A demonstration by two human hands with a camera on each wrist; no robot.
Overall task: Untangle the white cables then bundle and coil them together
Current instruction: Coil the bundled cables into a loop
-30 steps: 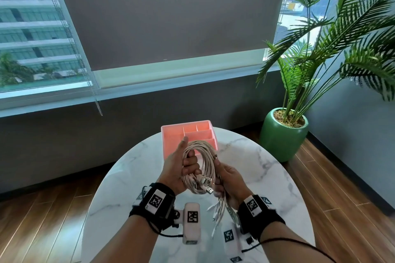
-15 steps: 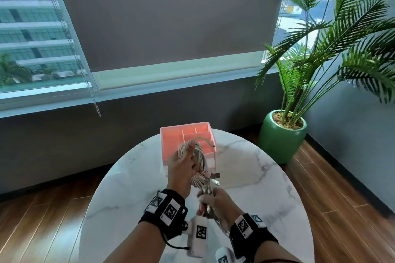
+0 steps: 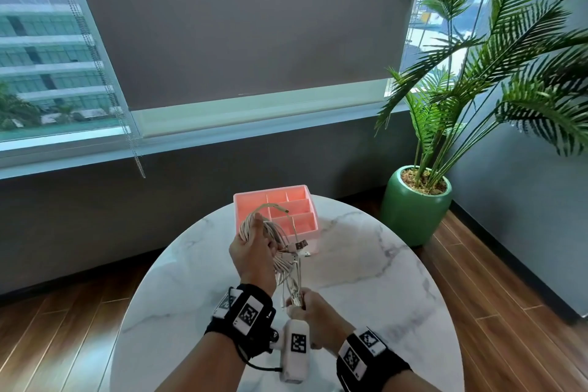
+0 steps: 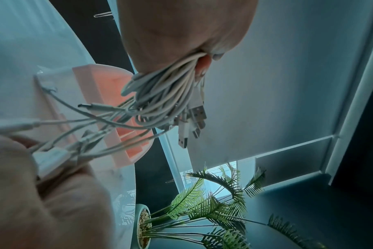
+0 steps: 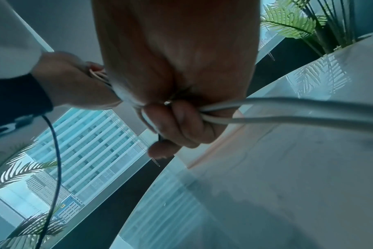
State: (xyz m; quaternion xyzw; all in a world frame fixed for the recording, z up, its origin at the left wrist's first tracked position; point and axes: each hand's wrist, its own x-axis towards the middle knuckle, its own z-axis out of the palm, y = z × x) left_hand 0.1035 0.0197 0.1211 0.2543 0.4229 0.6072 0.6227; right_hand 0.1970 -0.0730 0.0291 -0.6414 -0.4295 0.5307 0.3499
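Observation:
A coil of white cables [image 3: 254,229] is gripped in my left hand [image 3: 253,254] above the marble table [image 3: 366,264]. Several USB plugs [image 3: 300,246] stick out to the right of that hand. In the left wrist view the coil [image 4: 164,94] hangs from my curled fingers with the USB plugs [image 4: 194,121] below. Loose strands [image 3: 291,280] run down to my right hand [image 3: 310,307], which grips their ends near the table's front. The right wrist view shows my fingers [image 5: 177,124] curled round the cables [image 5: 266,109].
A pink compartment organizer [image 3: 286,207] stands on the table just behind the coil. A potted palm in a green pot [image 3: 416,204] stands on the wooden floor at the right. A grey wall and window blind lie beyond the table.
My right hand has pulled back toward me, drawing the cable ends out of the coil. My left hand has turned the coil edge-on and kept its grip.

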